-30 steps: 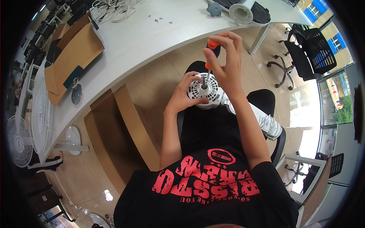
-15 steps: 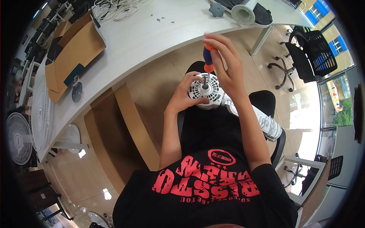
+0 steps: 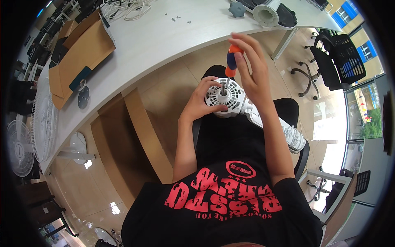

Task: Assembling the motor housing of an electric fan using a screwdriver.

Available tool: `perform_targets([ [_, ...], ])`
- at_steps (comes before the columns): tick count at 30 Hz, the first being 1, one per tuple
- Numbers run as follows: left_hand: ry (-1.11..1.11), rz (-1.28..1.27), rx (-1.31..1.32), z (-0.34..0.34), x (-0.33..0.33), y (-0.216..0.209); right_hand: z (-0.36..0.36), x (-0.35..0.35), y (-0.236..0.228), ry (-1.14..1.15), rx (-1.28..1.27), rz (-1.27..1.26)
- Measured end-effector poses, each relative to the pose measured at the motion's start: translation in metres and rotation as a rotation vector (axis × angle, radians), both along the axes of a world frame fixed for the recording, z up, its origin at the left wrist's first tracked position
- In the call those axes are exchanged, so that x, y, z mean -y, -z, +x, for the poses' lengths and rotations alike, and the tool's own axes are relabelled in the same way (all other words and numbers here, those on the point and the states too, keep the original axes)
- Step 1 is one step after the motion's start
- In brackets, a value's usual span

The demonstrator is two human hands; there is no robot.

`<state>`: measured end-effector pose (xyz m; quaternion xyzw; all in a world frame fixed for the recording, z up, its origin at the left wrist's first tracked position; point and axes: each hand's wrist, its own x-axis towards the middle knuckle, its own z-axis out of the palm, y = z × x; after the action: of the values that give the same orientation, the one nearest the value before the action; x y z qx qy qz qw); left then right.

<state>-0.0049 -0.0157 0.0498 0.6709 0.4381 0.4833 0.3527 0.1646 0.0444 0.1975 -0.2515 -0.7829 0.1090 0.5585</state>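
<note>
On my lap rests a white fan motor housing (image 3: 235,103) with a round slotted face and a metal shaft (image 3: 223,89) standing up from its centre. My left hand (image 3: 199,101) grips the near-left rim, thumb and fingers curved around it. In my right hand (image 3: 256,76) is a screwdriver (image 3: 231,61) with an orange and blue handle, held between thumb and fingers with the fingers fairly straight. Its blade points down at the slotted face, beside the shaft; the tip's exact seat is too small to make out. The housing's white neck (image 3: 267,121) runs off to the right under my forearm.
The white table (image 3: 164,41) curves ahead, bearing several small screws (image 3: 176,19), white cables (image 3: 127,9), a grey knob (image 3: 236,9) and a white tube-like fan part (image 3: 263,16). Left are an open cardboard box (image 3: 84,57) and fan grilles (image 3: 43,119). A black chair (image 3: 333,61) stands right.
My right hand and the screwdriver's handle have shifted slightly right, so the handle leans more that way. My left hand still holds the housing in place.
</note>
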Motion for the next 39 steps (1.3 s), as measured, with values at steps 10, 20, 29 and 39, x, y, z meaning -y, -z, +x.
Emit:
perform_targets([
  [10, 0.023, -0.014, 0.021, -0.001, -0.002, 0.002, -0.024, 0.002, 0.003, 0.114, 0.092, -0.105],
  [20, 0.011, -0.010, 0.006, 0.000, 0.001, -0.002, -0.010, 0.006, -0.002, -0.039, -0.024, -0.121],
  [29, -0.001, -0.021, 0.003, 0.000, 0.003, -0.006, -0.005, 0.011, -0.004, 0.038, -0.002, -0.056],
  [39, 0.015, 0.004, -0.001, 0.000, -0.001, 0.000, -0.014, 0.003, -0.002, 0.113, -0.004, -0.196],
])
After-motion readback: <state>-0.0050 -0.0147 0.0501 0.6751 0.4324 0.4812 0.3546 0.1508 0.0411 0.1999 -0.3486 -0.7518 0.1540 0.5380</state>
